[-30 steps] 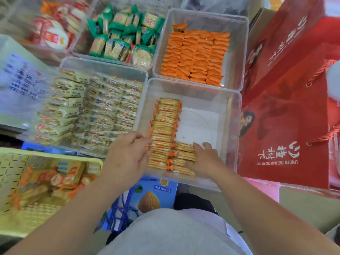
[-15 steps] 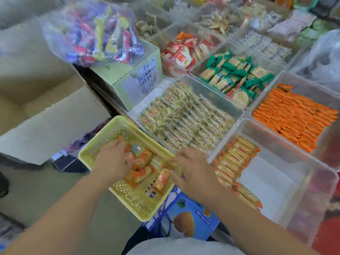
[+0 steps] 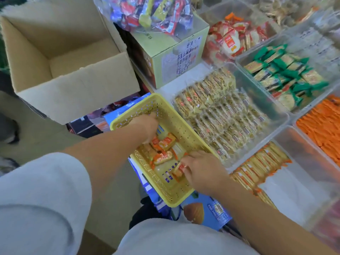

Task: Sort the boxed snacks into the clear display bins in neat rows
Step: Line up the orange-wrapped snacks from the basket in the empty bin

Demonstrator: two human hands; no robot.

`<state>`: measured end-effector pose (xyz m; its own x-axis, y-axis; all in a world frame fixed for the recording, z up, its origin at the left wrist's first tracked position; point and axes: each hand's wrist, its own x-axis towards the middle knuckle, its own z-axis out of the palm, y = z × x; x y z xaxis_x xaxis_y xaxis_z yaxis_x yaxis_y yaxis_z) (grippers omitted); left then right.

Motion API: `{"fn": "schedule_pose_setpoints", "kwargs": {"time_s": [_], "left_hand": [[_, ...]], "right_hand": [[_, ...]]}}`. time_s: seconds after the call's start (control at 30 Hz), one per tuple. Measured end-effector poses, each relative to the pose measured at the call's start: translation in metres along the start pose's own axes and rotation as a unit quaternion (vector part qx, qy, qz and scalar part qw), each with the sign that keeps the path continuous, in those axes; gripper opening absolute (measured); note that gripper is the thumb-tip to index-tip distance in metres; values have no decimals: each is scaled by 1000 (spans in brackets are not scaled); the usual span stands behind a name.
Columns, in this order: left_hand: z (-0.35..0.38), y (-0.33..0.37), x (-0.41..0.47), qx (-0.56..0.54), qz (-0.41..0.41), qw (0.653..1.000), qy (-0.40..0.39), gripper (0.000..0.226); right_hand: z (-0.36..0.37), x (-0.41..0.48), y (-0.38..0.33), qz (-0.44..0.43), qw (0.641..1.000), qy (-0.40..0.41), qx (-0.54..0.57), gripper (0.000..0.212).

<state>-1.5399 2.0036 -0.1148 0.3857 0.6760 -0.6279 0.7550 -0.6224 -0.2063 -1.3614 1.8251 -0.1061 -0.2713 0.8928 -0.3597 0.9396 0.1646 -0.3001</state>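
Roughly midway, by the look of it. Farthest left, an open cardboard box (image 3: 70, 70) stands apart from the work. Beside it the left hand (image 3: 147, 126) reaches down into the yellow basket (image 3: 184, 124). Its fingers are sunk among the loose cracker packets (image 3: 163, 150), and whether they grip one cannot be told. Several of these orange-edged packets lie jumbled in the basket, so the supply is not yet used up. At the basket's near side the right hand (image 3: 200, 170) has its fingers narrowed in a pinch on one cracker packet (image 3: 179, 169). A blue almond box (image 3: 204, 210) lies under the basket, and a green carton (image 3: 174, 57) with a bag of mixed sweets (image 3: 152, 13) stands behind it. Further right on the desk, the near clear bin (image 3: 294, 184) holds a row of matching packets (image 3: 257, 166) set on edge along its left side. Much of its floor is bare, so the rest likely belong there. The neighbouring bins look stocked with pale yellow packets (image 3: 226, 116), green-wrapped packets (image 3: 281, 76) and, far right, orange packets (image 3: 323, 126). The basket's rim and the bin's wall lie between hand and row, so each packet must probably be lifted over both.
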Motion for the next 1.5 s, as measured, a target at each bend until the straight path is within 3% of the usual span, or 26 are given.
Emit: {"fn": "schedule_pose_setpoints", "kwargs": {"time_s": [0.17,0.37,0.43,0.53,0.6,0.67,0.83,0.97,1.13,1.23,1.3,1.37,1.43,1.5], "left_hand": [[4,0,-1,25,4,999,-40,9],[16,-4,5,-36,-30,997,-63,18],[20,-3,1,28,-4,998,-52,9],[27,-3,-1,142,43,989,-17,32],[27,-4,-1,151,53,987,-28,43],[25,-2,-1,123,37,990,-67,48],[18,11,2,107,8,983,-151,17],[17,15,2,42,4,980,-195,29],[0,5,-15,-81,15,984,-157,72],[-12,-9,-40,-184,23,980,-65,76],[-14,-23,-62,-299,17,954,16,81],[-8,-33,-89,-454,-2,885,103,85],[5,-37,-116,-585,-20,783,210,71],[25,-32,-136,-716,-37,638,280,61]], "right_hand": [[6,-5,-2,6,1000,-4,-19,30],[6,-5,-4,-12,1000,12,-6,31],[5,-4,-3,-12,1000,11,-6,32],[4,-4,-2,-10,1000,4,-4,34],[4,-5,-4,-8,1000,9,0,33],[3,-5,-6,-4,1000,12,3,32],[-2,0,-7,27,999,-2,30,32],[-4,2,-8,50,997,-17,48,32],[-5,11,-9,69,994,-51,69,36],[-6,25,-14,81,988,-57,123,33],[-8,39,-16,95,977,-70,178,35],[-5,54,-18,109,966,-94,215,37],[0,69,-21,120,958,-110,237,43],[8,81,-25,141,948,-127,254,58]]}}
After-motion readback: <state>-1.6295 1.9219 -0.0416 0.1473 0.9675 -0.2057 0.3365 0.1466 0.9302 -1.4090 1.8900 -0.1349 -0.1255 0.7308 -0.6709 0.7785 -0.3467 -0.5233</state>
